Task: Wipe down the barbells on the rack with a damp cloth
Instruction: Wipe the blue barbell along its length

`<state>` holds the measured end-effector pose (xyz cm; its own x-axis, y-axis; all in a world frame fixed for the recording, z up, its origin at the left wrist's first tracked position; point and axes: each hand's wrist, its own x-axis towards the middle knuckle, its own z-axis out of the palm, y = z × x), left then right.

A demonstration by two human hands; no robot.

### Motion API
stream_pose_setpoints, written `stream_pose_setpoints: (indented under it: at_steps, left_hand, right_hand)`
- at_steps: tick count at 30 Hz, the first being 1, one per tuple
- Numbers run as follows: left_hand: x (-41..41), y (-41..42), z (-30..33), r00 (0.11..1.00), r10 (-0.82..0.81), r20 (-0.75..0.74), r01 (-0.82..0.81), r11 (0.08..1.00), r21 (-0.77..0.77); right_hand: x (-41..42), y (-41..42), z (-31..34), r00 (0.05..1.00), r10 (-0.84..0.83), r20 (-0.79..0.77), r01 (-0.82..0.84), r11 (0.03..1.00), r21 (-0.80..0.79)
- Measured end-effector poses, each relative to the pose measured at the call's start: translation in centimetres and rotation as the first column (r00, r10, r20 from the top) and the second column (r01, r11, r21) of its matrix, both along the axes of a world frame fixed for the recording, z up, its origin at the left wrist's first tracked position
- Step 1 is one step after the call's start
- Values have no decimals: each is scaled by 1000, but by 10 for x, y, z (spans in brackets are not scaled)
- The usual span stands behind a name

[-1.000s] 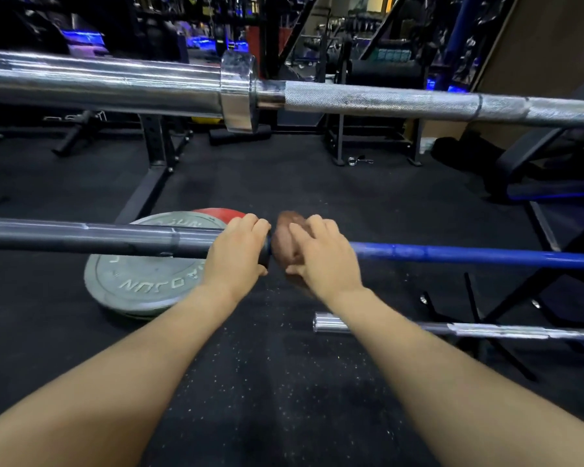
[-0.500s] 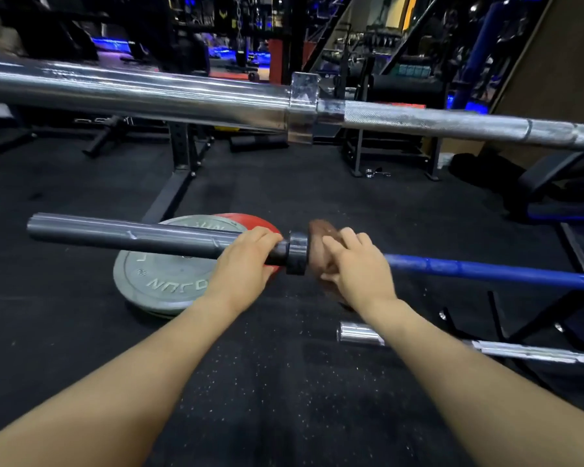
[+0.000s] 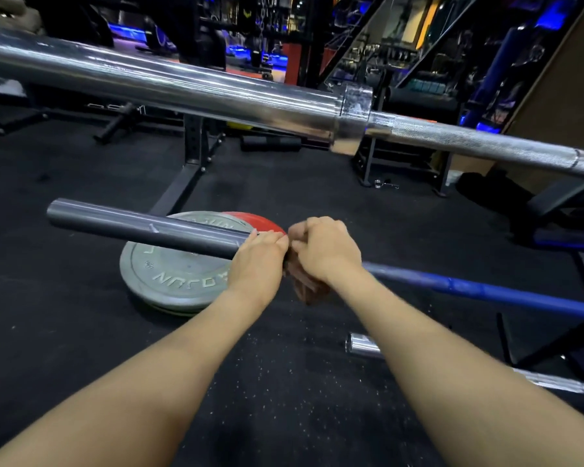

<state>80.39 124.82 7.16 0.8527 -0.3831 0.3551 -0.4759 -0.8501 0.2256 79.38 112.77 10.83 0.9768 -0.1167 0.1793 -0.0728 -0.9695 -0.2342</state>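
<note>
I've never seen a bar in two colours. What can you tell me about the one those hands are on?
The middle barbell lies level above the floor, with a dark grey metal sleeve and a blue shaft. The left hand grips the sleeve's inner end; the right hand holds a brown cloth where grey meets blue. Its far end runs out of view.

This was a gym, seen from a head-worn camera. A chrome barbell (image 3: 216,92) crossed the upper view, a blue-shafted barbell (image 3: 486,291) lay lower, and grey (image 3: 172,278) and red weight plates (image 3: 253,220) sat on black speckled rubber flooring (image 3: 284,399). A black rack upright (image 3: 193,143) stood behind; dim, blue-lit shapes beyond were probably more exercise equipment.
</note>
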Motion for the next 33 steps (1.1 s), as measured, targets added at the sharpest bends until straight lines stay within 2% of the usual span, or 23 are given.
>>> stream_pose_setpoints:
  at_steps: [3, 5, 9, 10, 14, 17, 21, 24, 26, 28, 31, 33]
  left_hand:
    - [1, 3, 4, 997, -22, -68, 18, 998, -57]
    - [0, 6, 8, 994, -22, -107, 15, 997, -73]
    - [3, 6, 11, 992, -8, -124, -2, 997, -83]
    - [4, 6, 11, 990, 0, -142, -14, 995, -99]
    - [10, 3, 15, 988, -1, -154, 3, 1000, 16]
    - [19, 3, 19, 977, -13, -211, 22, 999, 41]
    - [26, 7, 21, 947, -56, -317, 52, 998, -22]
    - [28, 8, 19, 944, -103, -313, 89, 994, -60]
    - [29, 8, 21, 947, -108, -304, 104, 994, -31]
    - [31, 9, 22, 948, -99, -302, 106, 994, 8]
    - [33, 8, 23, 958, -61, -280, 80, 995, 57]
    - [33, 7, 23, 962, -48, -267, 73, 994, 83]
  right_hand:
    - [24, -12, 21, 986, -45, -161, 91, 952, 292]
    - [26, -18, 20, 985, 1, -172, 58, 939, 339]
    - [-9, -20, -9, 992, 70, 106, -95, 963, 254]
    - [-20, -20, -15, 986, 98, 135, -125, 970, 207]
    - [-53, -19, -30, 976, 152, 157, -157, 987, 19]
    - [-61, -21, -27, 978, 173, 116, -175, 984, 8]
    - [-28, -24, -1, 995, 101, -11, -97, 974, 203]
    - [11, -35, 14, 990, 47, -135, 26, 869, 494]
    - [18, -40, 15, 984, 92, -153, 15, 813, 583]
    - [7, -41, 7, 987, 141, -78, -81, 853, 515]
    - [-28, -43, -15, 978, 192, 76, -206, 939, 274]
    - [-41, -42, -26, 970, 218, 105, -235, 954, 187]
